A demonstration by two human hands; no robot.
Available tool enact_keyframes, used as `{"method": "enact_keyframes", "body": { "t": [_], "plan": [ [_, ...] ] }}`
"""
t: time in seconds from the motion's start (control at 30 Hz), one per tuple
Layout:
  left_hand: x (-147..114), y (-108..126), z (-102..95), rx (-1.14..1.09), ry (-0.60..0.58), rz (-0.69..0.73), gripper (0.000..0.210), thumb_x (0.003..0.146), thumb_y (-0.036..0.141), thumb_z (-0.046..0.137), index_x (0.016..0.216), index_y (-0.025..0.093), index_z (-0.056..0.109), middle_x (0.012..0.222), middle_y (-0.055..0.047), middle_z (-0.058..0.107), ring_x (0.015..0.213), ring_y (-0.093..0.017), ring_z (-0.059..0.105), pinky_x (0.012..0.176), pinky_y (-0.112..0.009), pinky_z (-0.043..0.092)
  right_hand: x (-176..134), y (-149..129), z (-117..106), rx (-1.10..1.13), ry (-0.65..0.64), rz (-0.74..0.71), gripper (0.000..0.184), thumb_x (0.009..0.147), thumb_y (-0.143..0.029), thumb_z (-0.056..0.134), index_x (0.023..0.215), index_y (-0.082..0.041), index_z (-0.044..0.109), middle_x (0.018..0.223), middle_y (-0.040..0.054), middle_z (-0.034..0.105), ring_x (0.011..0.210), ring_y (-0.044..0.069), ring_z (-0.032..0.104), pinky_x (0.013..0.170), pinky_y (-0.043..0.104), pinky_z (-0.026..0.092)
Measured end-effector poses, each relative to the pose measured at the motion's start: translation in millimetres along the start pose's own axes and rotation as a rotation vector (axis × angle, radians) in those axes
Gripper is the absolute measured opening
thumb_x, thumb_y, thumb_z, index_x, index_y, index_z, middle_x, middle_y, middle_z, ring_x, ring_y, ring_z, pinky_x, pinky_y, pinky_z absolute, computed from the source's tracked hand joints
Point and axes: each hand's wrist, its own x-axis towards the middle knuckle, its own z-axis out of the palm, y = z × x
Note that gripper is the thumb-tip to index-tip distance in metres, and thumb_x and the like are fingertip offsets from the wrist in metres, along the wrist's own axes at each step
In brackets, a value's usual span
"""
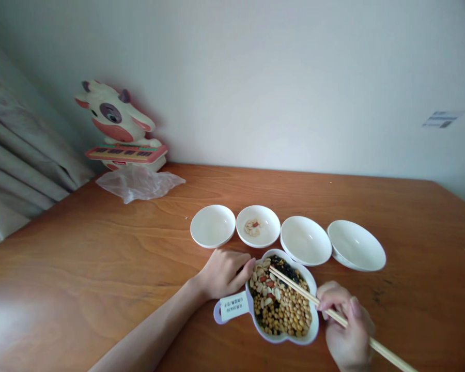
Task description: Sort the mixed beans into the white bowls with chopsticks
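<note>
brown wooden table (pixel 101 248) against a pale wall (pixel 275 77), four white bowls (pixel 306 240) in a row, second from left holding some peanut bits (pixel 252 227). the dish (pixel 315 315) of beans (pixel 294 310) and peanuts (pixel 263 279) sits right in front of them. right hand (pixel 346 323) is clamped around wooden chopsticks (pixel 302 291), tips at the peanuts. left hand (pixel 222 274) is at the dish's left rim, can't tell if it's pinching it.

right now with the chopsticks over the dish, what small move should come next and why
Probably pinch one of the peanuts with the chopsticks: the right hand has their tips close by, the left hand is at the edge of the dish, and the second bowl from the left already holds similar-looking pieces.
</note>
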Motion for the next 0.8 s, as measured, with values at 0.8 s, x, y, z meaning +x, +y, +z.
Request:
{"method": "enact_keyframes", "body": {
  "t": [0.8],
  "plan": [
    [-2, 2, 2.4, 0.008, 0.071, -0.009, 0.044, 0.111, 0.036, 0.032, 0.075, 0.019, 0.05, 0.071, -0.002, 0.065, 0.06, -0.012, 0.051, 0.061, -0.032, 0.027, -10, 11, -9, -0.069, 0.043, -0.05, 0.05, 0.107, -0.037, 0.035, 0.072, -0.021, 0.067, 0.067, 0.0043, 0.059, 0.062, 0.017, 0.051, 0.054, 0.032, 0.035]
  ]
}}
